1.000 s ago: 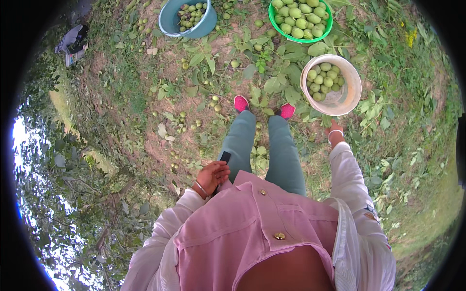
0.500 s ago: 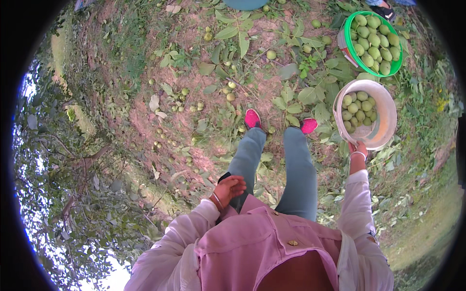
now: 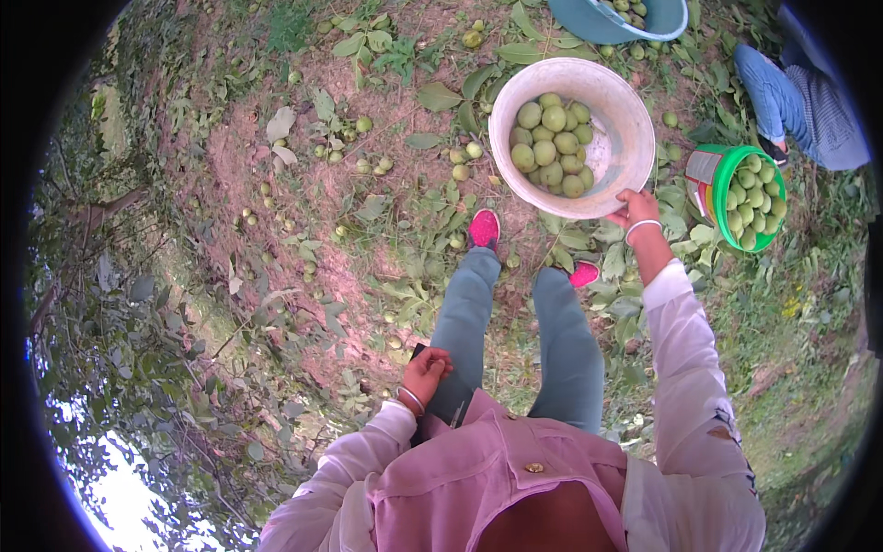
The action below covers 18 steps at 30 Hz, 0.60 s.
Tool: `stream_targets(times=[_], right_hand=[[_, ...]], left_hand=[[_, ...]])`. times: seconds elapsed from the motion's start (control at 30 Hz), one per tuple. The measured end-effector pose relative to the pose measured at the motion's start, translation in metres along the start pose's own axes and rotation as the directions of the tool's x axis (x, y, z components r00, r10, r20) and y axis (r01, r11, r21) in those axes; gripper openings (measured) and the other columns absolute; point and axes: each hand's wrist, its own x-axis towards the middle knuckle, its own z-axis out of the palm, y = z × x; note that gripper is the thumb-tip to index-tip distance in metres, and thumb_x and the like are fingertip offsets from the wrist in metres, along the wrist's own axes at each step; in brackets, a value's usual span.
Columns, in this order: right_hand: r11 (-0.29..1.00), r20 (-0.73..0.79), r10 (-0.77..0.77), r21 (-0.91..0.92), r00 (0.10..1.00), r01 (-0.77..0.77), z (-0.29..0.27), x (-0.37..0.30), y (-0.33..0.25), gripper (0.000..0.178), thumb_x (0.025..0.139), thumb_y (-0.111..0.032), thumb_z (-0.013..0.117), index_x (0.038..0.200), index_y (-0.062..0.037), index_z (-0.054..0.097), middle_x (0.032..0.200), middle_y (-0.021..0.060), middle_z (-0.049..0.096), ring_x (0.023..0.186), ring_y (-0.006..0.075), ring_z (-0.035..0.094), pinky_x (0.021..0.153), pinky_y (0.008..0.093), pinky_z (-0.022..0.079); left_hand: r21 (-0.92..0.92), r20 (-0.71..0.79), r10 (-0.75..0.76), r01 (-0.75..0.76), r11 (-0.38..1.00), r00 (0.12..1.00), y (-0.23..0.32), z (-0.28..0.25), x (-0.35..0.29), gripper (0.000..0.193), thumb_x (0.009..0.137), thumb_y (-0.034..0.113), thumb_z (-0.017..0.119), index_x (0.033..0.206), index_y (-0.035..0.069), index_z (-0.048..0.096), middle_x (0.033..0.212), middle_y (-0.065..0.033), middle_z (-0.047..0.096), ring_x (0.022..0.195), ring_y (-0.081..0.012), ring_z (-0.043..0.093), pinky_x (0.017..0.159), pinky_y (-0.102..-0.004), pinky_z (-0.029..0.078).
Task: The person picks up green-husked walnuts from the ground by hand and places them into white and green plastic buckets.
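Observation:
My right hand (image 3: 633,208) grips the near rim of a white bucket (image 3: 631,121) partly filled with green round fruits (image 3: 552,147); the bucket hangs in front of me above my pink shoes (image 3: 485,227). My left hand (image 3: 425,372) rests at my left hip, closed on a dark flat object (image 3: 448,399) against my jeans. I stand on bare earth strewn with leaves and fallen green fruits (image 3: 370,164).
A green bucket (image 3: 747,196) full of green fruit stands on the ground to the right. A blue tub (image 3: 614,22) with fruit is at the top. Another person's legs in jeans (image 3: 777,97) are at the upper right. Tree branches (image 3: 138,350) fill the left.
The view has swung, so the buckets sit differently in frame. The white bucket in my right hand has come forward and toward the middle, above my feet. My left hand stays at my hip.

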Motion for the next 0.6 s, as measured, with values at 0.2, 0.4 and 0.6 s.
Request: stream_targets(times=[0.2, 0.4, 0.6], right_hand=[[0.998, 0.116, -0.022, 0.057, 0.993, 0.016, 0.133, 0.114, -0.027, 0.034, 0.076, -0.008, 0.050, 0.106, 0.0027, 0.041, 0.096, 0.0191, 0.054, 0.080, 0.0301, 0.059, 0.066, 0.0418, 0.053], [0.995, 0.095, -0.101, 0.004, 0.990, 0.101, 0.158, 0.112, -0.033, 0.037, 0.081, -0.020, 0.050, 0.109, 0.0031, 0.042, 0.102, 0.0176, 0.051, 0.079, 0.0261, 0.058, 0.066, 0.0360, 0.052], [0.587, 0.325, -0.103, -0.743, 0.940, 0.321, -0.013, 0.002, 0.107, 0.041, 0.077, -0.024, 0.056, 0.108, 0.0007, 0.050, 0.101, 0.0162, 0.056, 0.080, 0.0215, 0.059, 0.068, 0.0326, 0.047]], left_hand=[[0.470, -0.102, 0.309, -0.228, 0.853, 0.945, -0.009, -0.028, -0.014, 0.021, 0.074, 0.002, 0.054, 0.095, 0.003, 0.052, 0.086, -0.0082, 0.054, 0.076, -0.0170, 0.055, 0.067, -0.0245, 0.046], [0.683, 0.127, 0.298, -0.301, 0.666, 0.946, -0.032, -0.046, -0.042, 0.048, 0.059, 0.013, 0.066, 0.103, 0.004, 0.048, 0.102, -0.0145, 0.044, 0.099, -0.0311, 0.044, 0.084, -0.0364, 0.038], [0.721, 0.140, 0.217, -0.250, 0.646, 0.966, -0.037, -0.039, -0.051, 0.022, 0.062, 0.008, 0.064, 0.078, 0.005, 0.049, 0.084, -0.0133, 0.048, 0.083, -0.0320, 0.048, 0.074, -0.0379, 0.040]])
